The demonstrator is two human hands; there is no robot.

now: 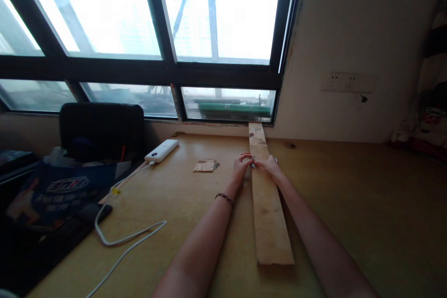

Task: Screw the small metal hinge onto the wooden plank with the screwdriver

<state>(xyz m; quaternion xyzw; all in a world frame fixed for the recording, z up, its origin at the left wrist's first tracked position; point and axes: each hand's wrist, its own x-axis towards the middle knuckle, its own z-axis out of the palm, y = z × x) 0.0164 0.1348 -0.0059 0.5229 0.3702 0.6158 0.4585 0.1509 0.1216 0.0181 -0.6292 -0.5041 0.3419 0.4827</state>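
Note:
A long pale wooden plank (268, 214) lies lengthwise on the table, its far end at the window sill. My left hand (240, 166) is at the plank's left edge, fingers curled and pinched together. My right hand (269, 165) reaches over the plank from the right, its thumb meeting the left fingertips. Small shiny bits show where the fingertips meet, too small to name. To the left lies a small flat wooden piece (205, 165), with several thin screw-like pieces (217, 165) at its right side.
A white power bank (161, 151) with a white cable (131, 232) lies on the wooden table (195, 205) at left. Beyond that edge are a black chair (101, 123) and a blue bag (66, 191). A window and a wall with a socket strip (348, 82) stand behind.

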